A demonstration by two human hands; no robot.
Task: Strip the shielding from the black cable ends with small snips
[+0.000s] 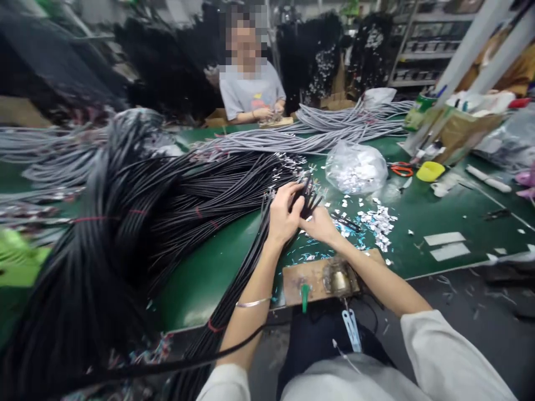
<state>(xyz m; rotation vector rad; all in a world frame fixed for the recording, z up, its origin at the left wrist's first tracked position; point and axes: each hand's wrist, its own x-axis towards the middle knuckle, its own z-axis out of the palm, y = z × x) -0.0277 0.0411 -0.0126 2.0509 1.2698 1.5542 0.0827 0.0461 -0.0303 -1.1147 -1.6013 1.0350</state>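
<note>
Where a bundle of black cables (247,270) ends above the green table (194,295), the left hand (286,214) curls round it near the tips. The right hand (321,225) meets it there, fingers partly hidden, so I can't tell whether they grip. White scraps (380,223) lie nearby, a clear bag (356,167) beyond.

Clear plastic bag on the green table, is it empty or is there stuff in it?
Not empty: white scraps show through the clear plastic bag. Exactly how full, I cannot tell.
</note>
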